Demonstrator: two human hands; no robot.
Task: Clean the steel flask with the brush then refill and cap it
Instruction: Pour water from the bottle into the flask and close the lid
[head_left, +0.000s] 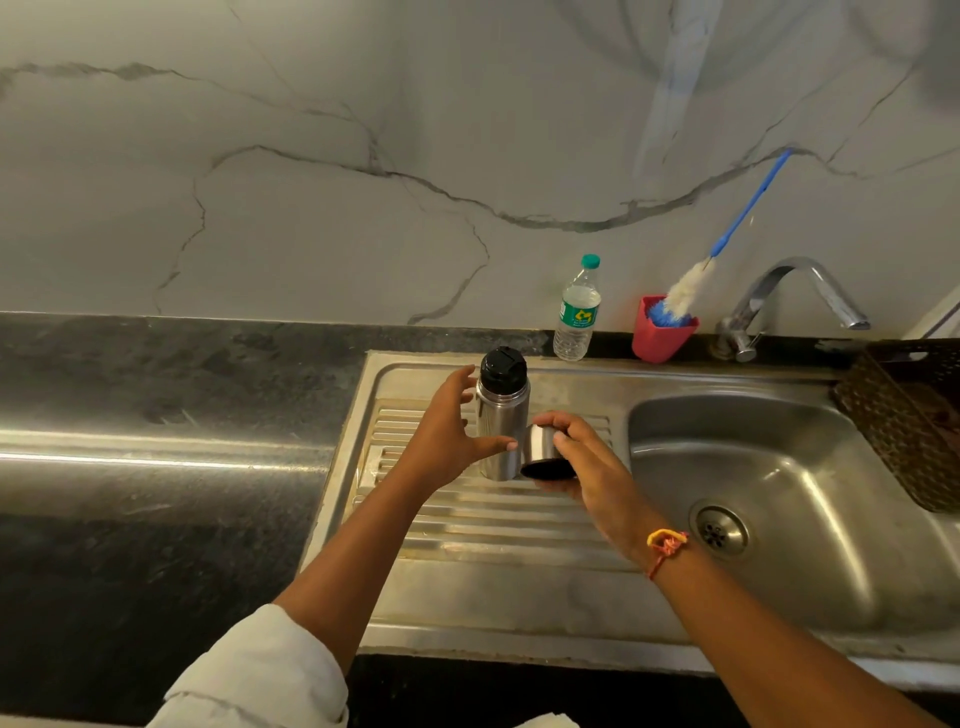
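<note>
- Across the counter, the steel sink (571, 597) took up most of the view. The steel flask (501, 415) stood upright on its ribbed drainboard, left of the basin.
- At the back wall the brush (691, 283) leaned head-down in a red holder (660, 338), just beside a water bottle (577, 317), with the tap (795, 286) to their right.
- The left hand (441, 436) was spread wide about the flask, thumb laid on its front, fingers not closed round it.
- The right hand (592, 467) gripped the steel outer cap (543, 447) close against the flask's side.
- A black stopper (503, 370) was on the neck, so I judged opening to be the step in hand. Next, the left hand would need a firm hold while the right set the cap down and unscrewed the stopper, before any reach for the brush.
</note>
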